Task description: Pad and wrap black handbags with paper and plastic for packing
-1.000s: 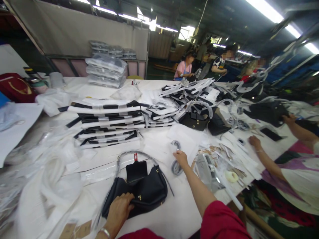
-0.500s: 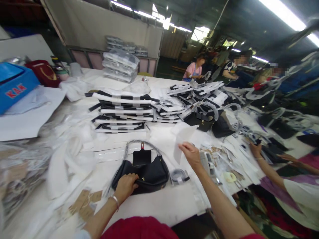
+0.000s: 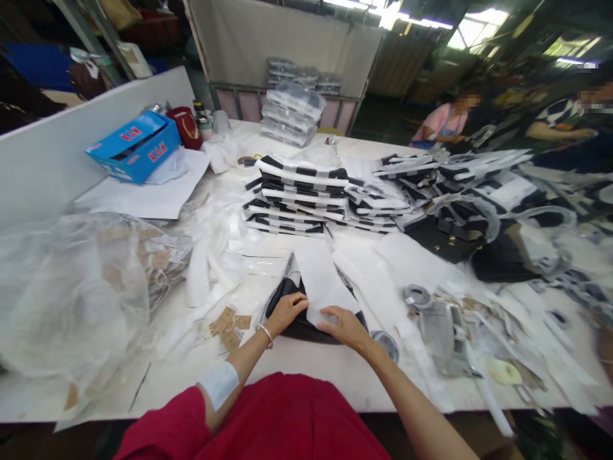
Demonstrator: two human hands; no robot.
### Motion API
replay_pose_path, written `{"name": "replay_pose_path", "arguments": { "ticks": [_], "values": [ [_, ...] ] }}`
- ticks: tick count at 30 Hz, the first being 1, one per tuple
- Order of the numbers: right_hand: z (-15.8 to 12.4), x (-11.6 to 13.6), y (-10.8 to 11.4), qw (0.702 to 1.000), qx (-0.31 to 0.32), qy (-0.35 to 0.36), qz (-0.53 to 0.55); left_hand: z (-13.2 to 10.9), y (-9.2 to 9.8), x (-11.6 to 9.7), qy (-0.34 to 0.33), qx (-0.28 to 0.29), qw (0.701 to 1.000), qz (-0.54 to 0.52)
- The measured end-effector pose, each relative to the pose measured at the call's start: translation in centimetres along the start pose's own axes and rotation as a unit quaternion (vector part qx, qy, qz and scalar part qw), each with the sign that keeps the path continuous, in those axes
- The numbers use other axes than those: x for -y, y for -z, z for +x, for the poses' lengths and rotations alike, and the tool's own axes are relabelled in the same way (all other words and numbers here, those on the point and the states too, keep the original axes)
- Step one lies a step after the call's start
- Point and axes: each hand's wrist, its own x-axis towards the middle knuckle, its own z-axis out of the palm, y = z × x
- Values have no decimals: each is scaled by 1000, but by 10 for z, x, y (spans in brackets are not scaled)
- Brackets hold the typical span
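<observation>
A small black handbag (image 3: pixel 287 299) lies on the white table (image 3: pixel 316 377) right in front of me. A white sheet of paper (image 3: pixel 320 281) is laid over it, covering most of its top. My left hand (image 3: pixel 286 312) rests on the bag's left side with fingers curled at the paper's edge. My right hand (image 3: pixel 345 327) pinches the sheet's lower edge against the bag. A coiled grey strap (image 3: pixel 385 344) in clear wrap lies just right of my right hand.
Stacks of black-and-white wrapped bags (image 3: pixel 299 195) stand behind. A large clear plastic bag (image 3: pixel 81 287) with brown tags sits left, a blue box (image 3: pixel 136 147) beyond it. A tape dispenser (image 3: pixel 443 332) and paper scraps lie right. Other people work at the far side.
My right hand has carried the white sheet from the right pile and laid it over the black bag. My left hand stayed on the bag. My view swung left.
</observation>
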Motion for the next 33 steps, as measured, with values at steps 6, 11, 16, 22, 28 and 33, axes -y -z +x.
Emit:
{"name": "replay_pose_path", "arguments": {
  "ticks": [6, 11, 16, 22, 28, 33],
  "values": [
    [27, 35, -21, 993, -85, -83, 17, 0, -7, 4, 29, -21, 996, 79],
    [34, 44, -33, 981, -135, -138, -33, -4, -7, 1, 27, -11, 993, 114],
    [32, 47, -43, 977, -196, -26, -75, -6, -9, -3, 28, -6, 990, 138],
    [36, 36, -39, 984, -160, -6, 81, -7, -9, -2, 6, 1, 997, 83],
    [35, 25, -26, 982, -83, 1, 171, 0, -5, 5, 9, -45, 999, -23],
    [37, -15, 25, 944, -277, -62, 169, 3, -3, 11, 46, -85, 995, -10]
  ]
}}
